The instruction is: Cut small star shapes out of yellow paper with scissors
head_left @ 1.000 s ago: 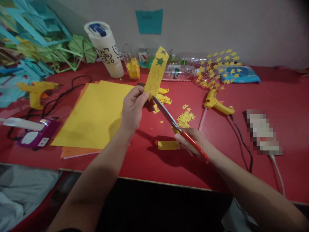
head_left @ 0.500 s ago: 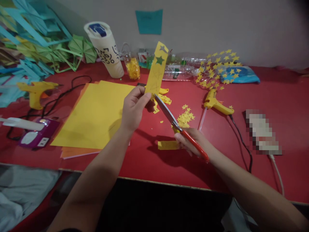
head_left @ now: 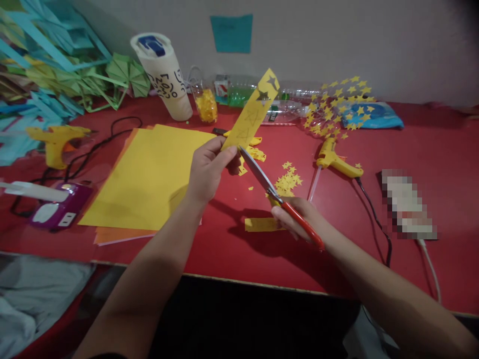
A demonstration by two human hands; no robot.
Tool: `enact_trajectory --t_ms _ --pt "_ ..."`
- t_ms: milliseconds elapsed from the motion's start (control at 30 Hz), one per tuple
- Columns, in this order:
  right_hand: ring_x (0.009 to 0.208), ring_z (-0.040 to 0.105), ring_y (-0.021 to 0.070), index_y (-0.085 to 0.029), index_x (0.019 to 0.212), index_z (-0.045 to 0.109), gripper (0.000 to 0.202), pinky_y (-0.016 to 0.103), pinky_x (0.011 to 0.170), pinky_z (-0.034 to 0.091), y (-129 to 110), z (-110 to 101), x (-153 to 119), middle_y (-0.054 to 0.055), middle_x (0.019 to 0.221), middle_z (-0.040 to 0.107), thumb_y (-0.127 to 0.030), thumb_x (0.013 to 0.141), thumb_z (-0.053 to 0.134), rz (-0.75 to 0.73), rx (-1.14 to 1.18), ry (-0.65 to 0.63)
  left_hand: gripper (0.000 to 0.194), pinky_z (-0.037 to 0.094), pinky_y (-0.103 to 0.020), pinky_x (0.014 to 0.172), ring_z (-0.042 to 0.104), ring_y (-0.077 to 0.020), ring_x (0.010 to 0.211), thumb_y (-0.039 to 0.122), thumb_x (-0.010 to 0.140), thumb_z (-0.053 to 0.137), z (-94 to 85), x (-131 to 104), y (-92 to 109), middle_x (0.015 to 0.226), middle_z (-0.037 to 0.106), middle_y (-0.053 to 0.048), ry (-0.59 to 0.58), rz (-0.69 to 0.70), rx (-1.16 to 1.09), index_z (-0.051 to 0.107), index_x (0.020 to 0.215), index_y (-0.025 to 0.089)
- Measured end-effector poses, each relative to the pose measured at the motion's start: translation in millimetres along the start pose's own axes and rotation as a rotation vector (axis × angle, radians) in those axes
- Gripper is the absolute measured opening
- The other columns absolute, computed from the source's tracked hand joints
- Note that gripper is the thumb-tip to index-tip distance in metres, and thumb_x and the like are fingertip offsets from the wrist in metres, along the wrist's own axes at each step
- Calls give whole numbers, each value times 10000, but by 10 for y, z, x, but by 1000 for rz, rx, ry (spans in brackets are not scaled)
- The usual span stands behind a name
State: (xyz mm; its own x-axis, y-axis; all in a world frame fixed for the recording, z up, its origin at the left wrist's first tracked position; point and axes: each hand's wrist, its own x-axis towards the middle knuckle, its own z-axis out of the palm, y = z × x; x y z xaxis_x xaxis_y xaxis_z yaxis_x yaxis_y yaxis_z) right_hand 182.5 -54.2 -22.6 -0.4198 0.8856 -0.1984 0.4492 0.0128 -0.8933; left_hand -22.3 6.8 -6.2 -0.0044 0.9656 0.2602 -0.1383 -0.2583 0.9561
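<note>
My left hand [head_left: 209, 167] pinches the lower end of a yellow paper strip [head_left: 245, 124]. The strip slants up to the right, with two star-shaped holes near its top and drawn star outlines below them. In my right hand [head_left: 299, 217] is a pair of scissors [head_left: 266, 183] with red handles. Its blade tips meet the strip's bottom end beside my left thumb. Another yellow paper strip [head_left: 262, 225] lies on the table under my right hand. Beyond it sits a pile of cut yellow stars [head_left: 288, 180], and yellow scraps [head_left: 257, 152] lie behind my left fingers.
Yellow sheets [head_left: 138, 179] lie on the left, near a yellow glue gun [head_left: 56, 144] and a purple power socket [head_left: 62, 207]. A second glue gun [head_left: 339, 160] and a phone [head_left: 407, 204] are on the right. A white tumbler [head_left: 164, 80] and plastic bottles [head_left: 284, 109] stand or lie along the wall.
The paper strip has turned, its upper end swinging to the right and slightly down. Both hands and the scissors have stayed almost in place.
</note>
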Motion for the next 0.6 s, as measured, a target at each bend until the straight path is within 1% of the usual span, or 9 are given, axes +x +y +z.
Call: enact_trajectory --t_ms 200,367,467,600 --pt "419 341 83 -227 564 390 494 248 409 269 -19 -31 -8 -51 479 370 -637 813 511 -1 -14 -24 121 466 -199 440 524 -61 449 233 768 599 -16 4 4 537 584 24 -28 33 17 610 660 180" --pt "406 358 75 -222 573 407 471 241 394 288 -52 -52 -14 -40 497 423 -605 823 520 38 20 -38 130 466 -200 433 520 -63 444 253 755 620 -33 10 4 527 582 23 -17 17 41 613 647 182" --pt "376 368 63 -219 575 407 472 226 368 294 -63 -66 -15 -39 502 445 -611 808 531 49 43 -49 135 472 -198 436 523 -62 444 259 757 618 -52 14 5 530 590 21 -35 15 39 624 649 178" --pt "321 380 54 -216 579 412 464 208 331 301 -82 -85 -19 -43 482 468 -608 782 552 129 50 -76 113 468 -186 424 533 -61 447 222 745 604 -79 25 21 530 596 26 -61 -7 33 630 650 167"
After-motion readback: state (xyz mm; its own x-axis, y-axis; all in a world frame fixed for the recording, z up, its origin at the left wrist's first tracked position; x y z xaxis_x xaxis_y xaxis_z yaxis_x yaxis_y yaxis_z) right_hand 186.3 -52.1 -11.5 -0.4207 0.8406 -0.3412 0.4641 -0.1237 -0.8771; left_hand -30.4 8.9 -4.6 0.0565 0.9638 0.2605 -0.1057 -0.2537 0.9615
